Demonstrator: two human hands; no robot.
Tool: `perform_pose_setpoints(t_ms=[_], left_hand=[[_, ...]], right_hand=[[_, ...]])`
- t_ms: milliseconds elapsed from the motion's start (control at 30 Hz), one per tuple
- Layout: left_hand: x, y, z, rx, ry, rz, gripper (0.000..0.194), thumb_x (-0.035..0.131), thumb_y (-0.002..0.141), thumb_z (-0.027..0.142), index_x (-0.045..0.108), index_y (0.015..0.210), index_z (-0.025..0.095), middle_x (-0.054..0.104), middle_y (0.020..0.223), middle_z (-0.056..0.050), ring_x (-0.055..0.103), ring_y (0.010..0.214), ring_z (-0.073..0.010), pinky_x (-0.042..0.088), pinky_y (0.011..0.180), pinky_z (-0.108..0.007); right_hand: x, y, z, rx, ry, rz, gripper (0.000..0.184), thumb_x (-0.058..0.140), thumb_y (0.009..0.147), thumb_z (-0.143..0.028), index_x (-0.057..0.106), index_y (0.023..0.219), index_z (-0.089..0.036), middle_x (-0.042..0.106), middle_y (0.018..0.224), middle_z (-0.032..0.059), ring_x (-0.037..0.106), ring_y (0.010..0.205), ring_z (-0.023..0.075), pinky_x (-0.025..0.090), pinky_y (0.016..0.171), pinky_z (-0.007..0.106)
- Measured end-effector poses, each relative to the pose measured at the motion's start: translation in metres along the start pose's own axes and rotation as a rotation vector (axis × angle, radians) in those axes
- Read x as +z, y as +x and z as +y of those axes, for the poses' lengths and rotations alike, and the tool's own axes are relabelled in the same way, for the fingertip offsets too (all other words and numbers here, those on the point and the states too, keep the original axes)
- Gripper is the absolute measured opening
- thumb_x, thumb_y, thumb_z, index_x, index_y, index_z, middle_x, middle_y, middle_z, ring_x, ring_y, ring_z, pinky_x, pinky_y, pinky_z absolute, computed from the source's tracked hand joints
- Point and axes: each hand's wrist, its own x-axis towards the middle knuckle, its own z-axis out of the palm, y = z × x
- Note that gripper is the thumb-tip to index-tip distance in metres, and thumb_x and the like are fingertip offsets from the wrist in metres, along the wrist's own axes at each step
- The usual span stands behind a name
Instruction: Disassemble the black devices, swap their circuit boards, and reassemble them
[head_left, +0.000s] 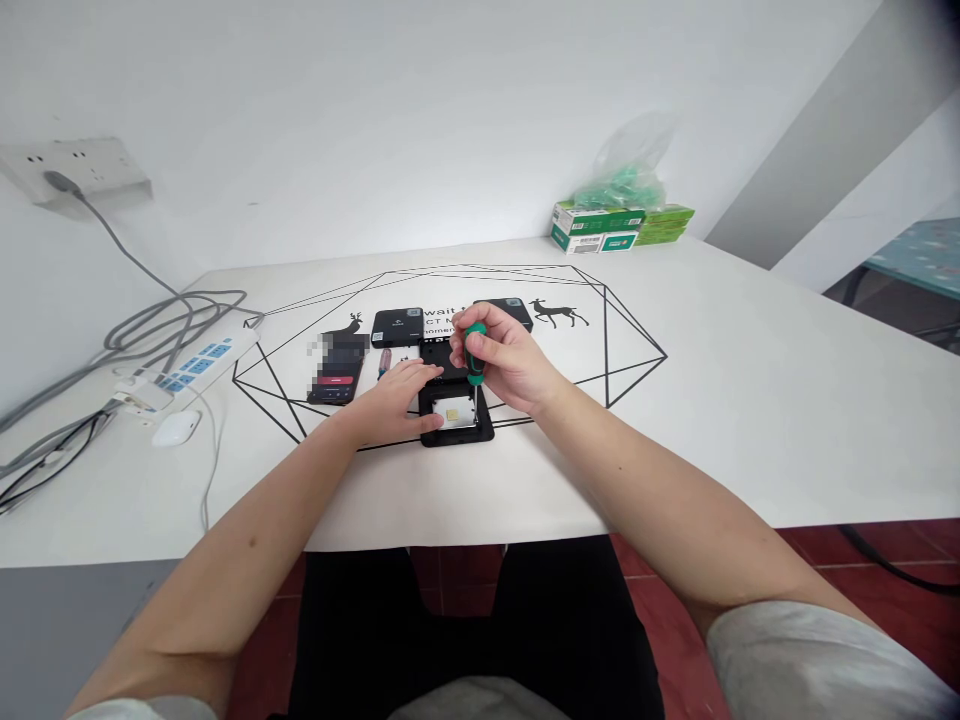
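Observation:
In my right hand (504, 358) is a screwdriver (475, 352) with a green and black handle, held upright. Its shaft points down at the right inner edge of an opened black device case (456, 436). Inside that case lies a silvery-white part with a small yellowish square. My left hand (401, 402) rests across the case's left side, fingers spread, thumb along the near left edge. Just beyond sits another black piece (444, 362), partly covered by my fingers. A second screwdriver (385, 361) with a reddish clear handle lies left of it.
Two closed black boxes (397, 327) (513, 309) stand farther back. A phone (337, 368) lies left. Farther left are a power strip (206, 362), tangled grey cables (142, 335) and a white earbud case (176, 428). Green-and-white cartons (598, 222) under a plastic bag (626, 180) stand against the wall.

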Motion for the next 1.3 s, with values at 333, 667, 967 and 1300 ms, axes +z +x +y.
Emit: perform_pose_setpoints(t_ms=[333,667,967,1300], left_hand=[[-0.0007,0.0003,0.0012,-0.017,0.011,-0.011,0.081,0.063,0.099,0.065,0.046,0.164,0.019,0.052,0.163,-0.017,0.033,0.159,-0.0442,0.029,0.13,-0.066],[-0.0024,0.0004,0.0018,-0.011,0.02,-0.017,0.082,0.061,0.099,0.066,0.048,0.162,0.016,0.053,0.162,-0.019,0.034,0.158,-0.0453,0.03,0.129,-0.067],[0.0008,-0.0002,-0.0034,-0.001,0.01,0.0,0.08,0.063,0.099,0.067,0.05,0.161,0.018,0.052,0.162,-0.019,0.035,0.158,-0.0433,0.029,0.13,-0.066],[-0.0018,0.0005,0.0,-0.019,0.031,-0.023,0.082,0.06,0.099,0.068,0.05,0.16,0.015,0.052,0.163,-0.02,0.033,0.159,-0.0443,0.029,0.13,-0.068]], right_hand=[[-0.0003,0.0006,-0.0021,0.057,0.048,-0.001,0.038,0.084,0.086,-0.056,0.075,0.104,-0.024,0.071,0.087,-0.0001,0.066,0.076,0.014,0.057,0.07,0.029],[-0.002,-0.0002,0.004,0.007,-0.04,0.03,0.038,0.096,0.074,-0.047,0.073,0.095,-0.026,0.064,0.088,-0.0037,0.059,0.075,0.011,0.054,0.07,0.027],[0.003,-0.0027,-0.0036,0.052,0.043,0.009,0.044,0.085,0.086,-0.049,0.071,0.122,-0.029,0.071,0.092,-0.0013,0.065,0.079,0.0143,0.056,0.071,0.03],[0.0046,-0.0001,-0.0011,0.013,-0.05,0.048,0.049,0.098,0.068,-0.049,0.067,0.099,-0.026,0.068,0.098,-0.0018,0.059,0.076,0.0118,0.053,0.068,0.028]])
